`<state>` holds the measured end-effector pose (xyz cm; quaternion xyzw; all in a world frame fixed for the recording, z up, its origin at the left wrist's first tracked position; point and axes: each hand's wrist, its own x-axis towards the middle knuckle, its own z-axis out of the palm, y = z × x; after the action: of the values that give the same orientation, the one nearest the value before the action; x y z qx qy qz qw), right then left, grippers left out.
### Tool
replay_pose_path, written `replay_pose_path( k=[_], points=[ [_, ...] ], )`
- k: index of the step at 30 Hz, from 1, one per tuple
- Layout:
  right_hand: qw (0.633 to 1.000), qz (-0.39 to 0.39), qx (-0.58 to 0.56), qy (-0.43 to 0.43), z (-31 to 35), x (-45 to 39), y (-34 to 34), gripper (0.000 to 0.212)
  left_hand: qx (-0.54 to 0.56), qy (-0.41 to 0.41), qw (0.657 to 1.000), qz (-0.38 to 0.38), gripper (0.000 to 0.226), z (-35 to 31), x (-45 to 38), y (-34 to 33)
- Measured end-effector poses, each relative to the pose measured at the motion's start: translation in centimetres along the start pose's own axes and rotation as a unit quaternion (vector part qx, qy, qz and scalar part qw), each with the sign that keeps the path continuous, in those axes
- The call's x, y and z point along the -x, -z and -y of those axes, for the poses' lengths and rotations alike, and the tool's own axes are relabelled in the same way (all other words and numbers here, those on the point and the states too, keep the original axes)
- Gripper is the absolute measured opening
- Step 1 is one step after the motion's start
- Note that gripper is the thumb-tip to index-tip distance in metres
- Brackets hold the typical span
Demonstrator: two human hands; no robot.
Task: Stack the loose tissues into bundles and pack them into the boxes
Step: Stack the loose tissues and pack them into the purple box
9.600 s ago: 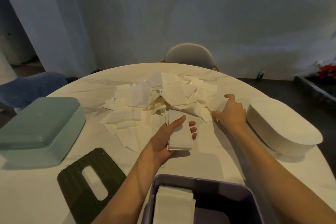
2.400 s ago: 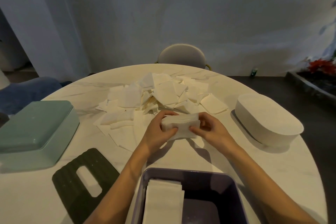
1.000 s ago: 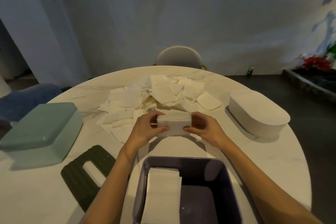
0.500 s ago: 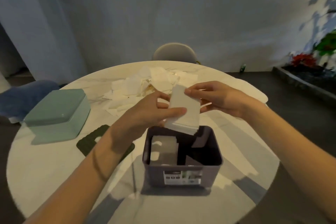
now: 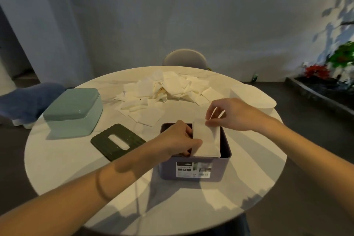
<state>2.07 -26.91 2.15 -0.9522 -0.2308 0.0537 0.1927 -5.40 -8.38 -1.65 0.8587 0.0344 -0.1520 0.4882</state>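
Note:
A white tissue bundle point(image 5: 206, 140) stands tilted inside the purple box point(image 5: 195, 170) near the table's front. My left hand point(image 5: 178, 140) grips the bundle's left edge, fingers reaching down into the box. My right hand point(image 5: 229, 113) pinches the bundle's top right corner from above. A heap of loose tissues point(image 5: 168, 90) lies spread across the far middle of the round white table point(image 5: 76, 168). Whatever else is in the box is hidden behind my left hand and the bundle.
A teal box point(image 5: 74, 109) stands at the left, and a dark green slotted lid point(image 5: 116, 141) lies flat between it and the purple box. A white oval box point(image 5: 252, 96) sits at the right edge. A chair back point(image 5: 185, 59) rises behind the table.
Both hands have lowered the bundle from above the purple box down into it. The camera has pulled back and higher, showing the whole table.

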Motion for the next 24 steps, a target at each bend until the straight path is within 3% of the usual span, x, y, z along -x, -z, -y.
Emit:
replay_pose_path(
  k=[3,6,11,14,19,24],
  points=[
    [0.999,-0.037,0.031,0.024,0.2,0.7,-0.9,0.019,0.007,0.019,1.0,0.009,0.009,0.0,-0.2,-0.2],
    [0.997,-0.047,0.057,0.039,0.3,1.4,-1.8,0.015,0.035,0.05,0.997,0.042,0.021,0.2,-0.9,-0.3],
    [0.979,-0.072,0.191,0.028,1.2,1.7,-3.2,0.016,0.025,0.092,0.994,0.061,0.024,-0.2,-1.3,0.0],
    [0.975,-0.067,0.209,0.023,1.1,1.7,-3.4,0.013,0.025,0.099,0.993,0.058,0.025,-0.2,-1.4,0.3],
    [0.982,-0.002,0.189,0.027,1.1,1.7,-4.0,0.021,-0.013,0.081,0.996,0.034,0.018,-0.1,-2.0,0.1],
    [0.967,0.066,0.245,0.015,1.7,0.8,-4.7,0.024,-0.096,0.043,0.994,0.013,0.023,0.4,-2.6,-0.8]
  ],
)
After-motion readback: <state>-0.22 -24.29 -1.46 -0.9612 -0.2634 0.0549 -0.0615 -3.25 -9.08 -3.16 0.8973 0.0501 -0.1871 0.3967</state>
